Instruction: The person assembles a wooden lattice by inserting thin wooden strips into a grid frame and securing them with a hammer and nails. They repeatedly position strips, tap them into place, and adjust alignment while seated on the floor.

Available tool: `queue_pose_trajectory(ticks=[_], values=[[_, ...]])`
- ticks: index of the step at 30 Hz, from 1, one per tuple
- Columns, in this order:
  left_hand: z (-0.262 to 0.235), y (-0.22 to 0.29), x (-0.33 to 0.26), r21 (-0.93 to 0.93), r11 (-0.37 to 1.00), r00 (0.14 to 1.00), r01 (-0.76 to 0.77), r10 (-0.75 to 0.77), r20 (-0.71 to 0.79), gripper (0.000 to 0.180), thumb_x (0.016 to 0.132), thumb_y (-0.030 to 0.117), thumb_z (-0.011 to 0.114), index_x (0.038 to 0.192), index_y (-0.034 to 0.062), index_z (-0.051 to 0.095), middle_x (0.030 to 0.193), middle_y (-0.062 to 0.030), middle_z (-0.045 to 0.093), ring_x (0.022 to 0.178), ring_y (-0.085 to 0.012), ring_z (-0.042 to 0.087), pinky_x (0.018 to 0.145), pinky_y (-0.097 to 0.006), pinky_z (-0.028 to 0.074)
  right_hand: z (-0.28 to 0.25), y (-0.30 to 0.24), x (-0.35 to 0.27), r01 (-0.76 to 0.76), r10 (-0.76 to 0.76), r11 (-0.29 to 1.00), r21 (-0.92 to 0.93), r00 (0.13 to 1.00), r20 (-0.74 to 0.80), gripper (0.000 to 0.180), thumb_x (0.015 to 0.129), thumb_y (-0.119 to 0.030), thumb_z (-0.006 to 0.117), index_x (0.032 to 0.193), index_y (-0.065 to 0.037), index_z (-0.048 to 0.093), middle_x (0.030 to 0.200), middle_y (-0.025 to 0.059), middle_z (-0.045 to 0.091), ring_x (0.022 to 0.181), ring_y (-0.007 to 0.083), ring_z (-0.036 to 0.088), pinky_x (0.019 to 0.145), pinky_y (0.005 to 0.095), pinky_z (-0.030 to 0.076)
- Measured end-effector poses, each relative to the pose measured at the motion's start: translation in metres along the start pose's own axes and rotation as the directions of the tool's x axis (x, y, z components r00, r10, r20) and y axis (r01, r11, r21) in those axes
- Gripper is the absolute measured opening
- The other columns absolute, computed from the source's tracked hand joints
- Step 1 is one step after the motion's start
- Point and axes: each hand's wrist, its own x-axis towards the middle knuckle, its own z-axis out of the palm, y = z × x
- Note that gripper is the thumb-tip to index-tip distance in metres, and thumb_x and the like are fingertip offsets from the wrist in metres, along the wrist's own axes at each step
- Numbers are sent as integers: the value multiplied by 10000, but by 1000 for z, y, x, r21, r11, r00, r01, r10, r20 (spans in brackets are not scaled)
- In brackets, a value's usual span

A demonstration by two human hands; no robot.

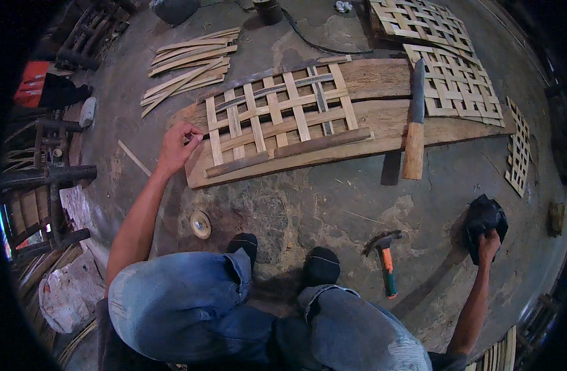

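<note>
"Big one first: the wooden board, cracked and rough-grained, stretching left to right."

"And on its left half, the lattice, flat pale slats in open squares, long axis running along the board!"

"Nearer hand?"

"Left hand, clearly, at the board's left end, the lattice just to its right. Right hand? Well apart, beyond the board's near right corner, clenched on a crumpled, shiny black bag. What's inside, I can't tell."

"Knife next: metal blade, round wooden handle jutting over the board's near edge. Hammer nearer the person than the board, orange-and-green grip."

"Smallest: a thin dark strip at the board's left end, apparently pinched between left thumb and fingers."
</note>
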Motion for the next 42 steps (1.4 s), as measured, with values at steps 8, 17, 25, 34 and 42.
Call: queue_pose_trajectory(ticks=[8, 17, 25, 34, 42], values=[[-43, 27, -12, 90, 968, 946, -233, 204, 250, 125, 836, 93, 701, 945, 41, 668, 942, -107, 623, 875, -286, 635, 745, -395, 508, -45, 9, -9, 16, 96, 932, 362, 953, -287, 272, 912, -120, 704, 1141, 22, 670, 1072, 102, 706, 979, 196, 672, 920, 339, 510], [-19, 93, 33, 130, 840, 812, -527, 452, 368, 138, 869, 197, 689, 927, 75, 658, 943, -98, 620, 904, -327, 616, 788, -444, 487, -4, -382, 18, 65, -207, 799, 598, 963, 171, 179, 874, -24, 719, 1051, 6, 711, 1046, 72, 723, 940, 149, 669, 860, 290, 530], [121, 133, -4, -108, 986, 989, -125, 115, -89, 255, 796, 237, 767, 991, 95, 684, 988, -68, 644, 946, -290, 628, 819, -422, 502, 129, -523, -3, 106, -636, 422, 900, 743, 210, 142, 872, -62, 745, 1008, -24, 725, 884, 48, 721, 858, 103, 651, 742, 273, 518], [152, 134, 3, 0, 976, 974, -216, 215, -64, 380, 737, 239, 820, 1073, 122, 686, 1058, -61, 658, 1042, -283, 609, 888, -429, 474, 129, -475, 44, 19, -277, 491, 871, 951, 136, 140, 901, -70, 710, 1027, -9, 715, 977, 39, 699, 897, 110, 633, 794, 266, 506], [146, 125, 9, 36, 965, 957, -261, 263, -118, 363, 764, 224, 797, 1094, 116, 691, 1073, -56, 675, 1030, -275, 621, 917, -411, 472, -20, -511, -23, -634, -953, -156, 758, 298, 53, 221, 876, -181, 762, 965, 13, 703, 887, 161, 710, 780, 278, 698, 688, 393, 548]])
